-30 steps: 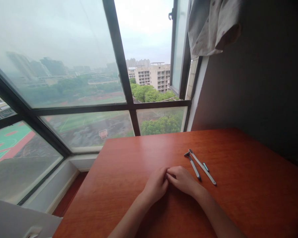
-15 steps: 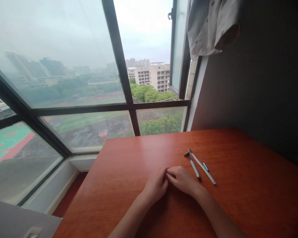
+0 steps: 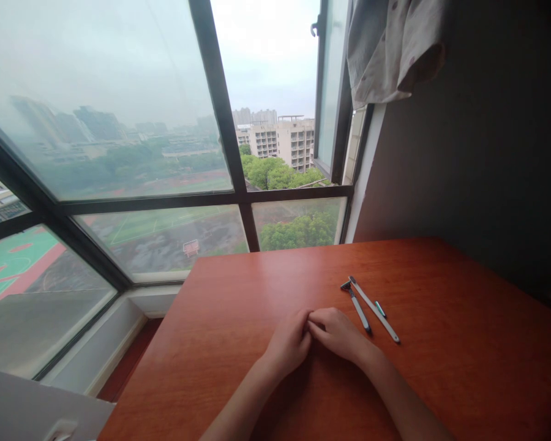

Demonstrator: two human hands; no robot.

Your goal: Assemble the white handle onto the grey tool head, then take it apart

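My left hand and my right hand rest together on the wooden table, touching at their curled fingers. Both are closed, and nothing shows in either; the undersides of the fingers are hidden. Just right of my right hand lies a grey razor, its dark head pointing away from me. Beside it a slim grey toothbrush lies slanted, its far end close to the razor's head. A small teal-and-silver piece, too small to name, lies along the toothbrush's right side.
The reddish-brown table reaches to the windows at the back and a dark wall at the right. An opened window pane stands at the back. Grey cloth hangs at the top right. A floor gap runs along the table's left edge.
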